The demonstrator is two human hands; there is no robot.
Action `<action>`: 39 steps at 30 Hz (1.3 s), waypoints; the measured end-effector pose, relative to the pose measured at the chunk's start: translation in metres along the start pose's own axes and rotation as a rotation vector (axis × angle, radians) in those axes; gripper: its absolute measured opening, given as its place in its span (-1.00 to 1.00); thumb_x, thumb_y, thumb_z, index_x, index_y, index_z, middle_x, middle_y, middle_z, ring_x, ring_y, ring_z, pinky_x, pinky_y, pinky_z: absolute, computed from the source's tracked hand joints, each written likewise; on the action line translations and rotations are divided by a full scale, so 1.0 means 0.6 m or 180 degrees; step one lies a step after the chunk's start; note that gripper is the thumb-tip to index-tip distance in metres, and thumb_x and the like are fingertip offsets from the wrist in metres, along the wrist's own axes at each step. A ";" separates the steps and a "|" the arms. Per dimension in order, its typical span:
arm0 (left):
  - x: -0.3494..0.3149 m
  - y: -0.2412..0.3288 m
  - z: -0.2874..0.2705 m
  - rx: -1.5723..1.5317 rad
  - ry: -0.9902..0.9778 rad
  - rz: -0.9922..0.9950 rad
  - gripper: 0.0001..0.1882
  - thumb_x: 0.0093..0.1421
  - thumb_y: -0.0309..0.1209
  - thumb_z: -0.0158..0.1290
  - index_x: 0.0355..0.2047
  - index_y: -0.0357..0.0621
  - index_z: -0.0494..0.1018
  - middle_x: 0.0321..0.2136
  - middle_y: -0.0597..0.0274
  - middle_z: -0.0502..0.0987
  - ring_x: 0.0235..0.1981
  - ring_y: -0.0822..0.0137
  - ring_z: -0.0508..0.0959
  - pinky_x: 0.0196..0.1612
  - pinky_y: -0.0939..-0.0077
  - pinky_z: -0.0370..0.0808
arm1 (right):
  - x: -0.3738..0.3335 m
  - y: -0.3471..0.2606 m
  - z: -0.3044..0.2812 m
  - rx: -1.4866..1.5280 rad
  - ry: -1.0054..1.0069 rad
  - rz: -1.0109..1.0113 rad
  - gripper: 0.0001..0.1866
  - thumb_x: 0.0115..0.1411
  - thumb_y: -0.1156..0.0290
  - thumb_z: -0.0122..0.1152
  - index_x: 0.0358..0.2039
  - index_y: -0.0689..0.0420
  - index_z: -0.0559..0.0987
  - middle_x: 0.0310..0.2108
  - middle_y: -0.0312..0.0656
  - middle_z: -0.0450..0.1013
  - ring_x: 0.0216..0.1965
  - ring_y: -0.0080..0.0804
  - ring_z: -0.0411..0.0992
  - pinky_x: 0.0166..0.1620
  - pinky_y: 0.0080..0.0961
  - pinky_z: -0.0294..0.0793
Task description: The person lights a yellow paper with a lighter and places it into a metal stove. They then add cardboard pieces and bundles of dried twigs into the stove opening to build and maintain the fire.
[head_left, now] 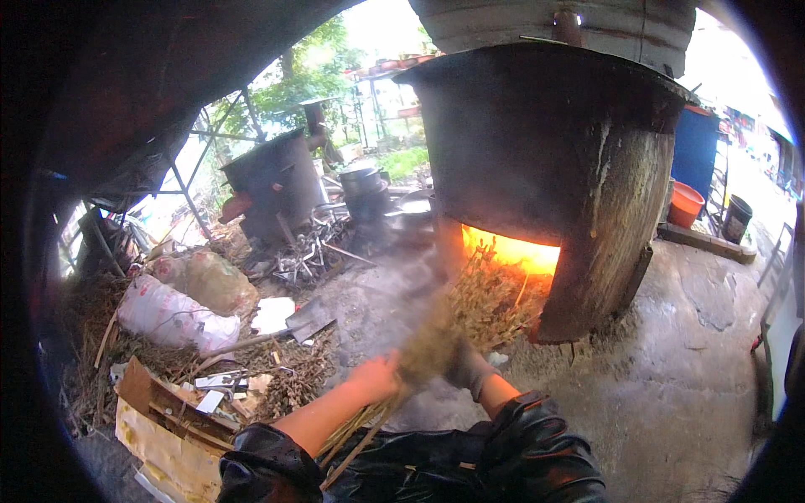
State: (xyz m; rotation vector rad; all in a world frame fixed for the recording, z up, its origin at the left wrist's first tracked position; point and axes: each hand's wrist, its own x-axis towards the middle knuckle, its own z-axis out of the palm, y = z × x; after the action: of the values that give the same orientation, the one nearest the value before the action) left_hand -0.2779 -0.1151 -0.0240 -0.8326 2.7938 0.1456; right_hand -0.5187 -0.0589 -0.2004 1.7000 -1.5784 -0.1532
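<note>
Black sleeves [541, 453], stalks [432, 345], dusty grey ground [671, 369]

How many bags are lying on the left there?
2: the white bag, to the left of and beyond the left hand, and the tan bag just behind the white one. More may be hidden.

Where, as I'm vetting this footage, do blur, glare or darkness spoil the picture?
Head view: blur smears the left hand, the right hand and the dry stalks near them; the flame glares in the opening; the sky is washed out; the fisheye frame's corners are black.
</note>
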 end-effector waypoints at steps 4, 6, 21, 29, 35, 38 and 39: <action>-0.007 0.005 -0.001 -0.0120 0.0165 0.0028 -0.17 0.09 -0.15 0.01 0.32 -0.15 -0.01 -0.09 -0.21 0.41 -0.10 -0.15 0.48 -0.06 0.07 0.46 | 0.006 0.004 -0.012 0.0147 0.0074 0.0006 -0.50 0.20 0.24 -0.09 0.18 -0.01 0.35 0.22 -0.23 0.25 0.26 -0.18 0.10 0.30 -0.04 -0.04; -0.010 -0.002 -0.003 -0.0285 0.0332 0.0057 -0.20 0.10 -0.14 -0.01 0.31 -0.12 0.03 -0.08 -0.21 0.41 -0.10 -0.16 0.48 -0.04 0.06 0.45 | 0.005 0.017 -0.024 0.0996 -0.0057 0.0321 -0.50 0.21 0.22 -0.11 0.17 0.02 0.35 0.21 -0.20 0.26 0.25 -0.17 0.13 0.29 -0.07 -0.02; 0.130 -0.045 -0.017 -0.1352 0.1201 0.0697 -0.30 0.10 -0.16 -0.01 0.27 0.02 0.17 -0.02 -0.16 0.44 -0.02 -0.11 0.46 0.02 0.17 0.42 | 0.025 0.172 -0.144 0.9842 0.0340 0.3493 -0.45 0.29 0.07 -0.26 0.14 0.16 0.33 0.12 -0.06 0.37 0.09 -0.02 0.33 0.17 -0.15 0.22; 0.232 -0.011 -0.038 -0.2255 0.0606 0.0412 -0.29 0.12 -0.25 0.05 0.30 0.02 0.16 0.06 -0.07 0.44 0.10 0.05 0.43 0.16 0.29 0.31 | 0.029 0.229 -0.034 0.8356 0.1253 0.4655 -0.33 0.35 -0.06 -0.20 0.27 0.20 0.22 0.29 -0.08 0.17 0.26 -0.15 0.14 0.30 -0.38 0.06; 0.225 -0.056 -0.011 -0.2631 0.0514 0.0347 -0.29 0.10 -0.37 0.03 0.30 0.06 0.17 0.01 0.14 0.45 0.01 0.28 0.44 0.09 0.40 0.33 | 0.025 0.201 -0.006 0.7064 0.0083 0.5112 -0.26 0.27 -0.19 -0.12 0.18 0.22 0.32 0.05 -0.03 0.39 -0.02 -0.18 0.38 0.07 -0.30 0.33; 0.212 -0.090 -0.014 -0.2968 0.0199 0.0208 -0.28 0.11 -0.43 -0.01 0.33 -0.02 0.11 -0.01 0.26 0.40 -0.06 0.42 0.41 0.04 0.52 0.32 | 0.045 0.173 -0.028 0.7536 0.0147 0.5122 -0.04 0.15 -0.37 -0.07 0.24 0.27 0.19 0.08 0.10 0.33 -0.07 -0.09 0.42 0.02 -0.27 0.38; 0.209 -0.098 -0.014 -0.3030 0.0242 0.0322 -0.27 0.10 -0.45 -0.03 0.33 -0.05 0.10 -0.03 0.29 0.39 -0.09 0.46 0.40 0.01 0.55 0.32 | 0.053 0.168 -0.032 0.7535 0.0200 0.5230 -0.01 0.14 -0.38 -0.07 0.27 0.26 0.15 0.12 0.13 0.29 -0.03 -0.07 0.41 0.05 -0.26 0.37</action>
State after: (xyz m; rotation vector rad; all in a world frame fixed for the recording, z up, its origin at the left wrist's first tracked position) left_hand -0.3490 -0.2319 -0.0476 -0.8473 2.7567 1.5594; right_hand -0.5804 -0.0688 -0.1129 -0.1468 1.2391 -1.8283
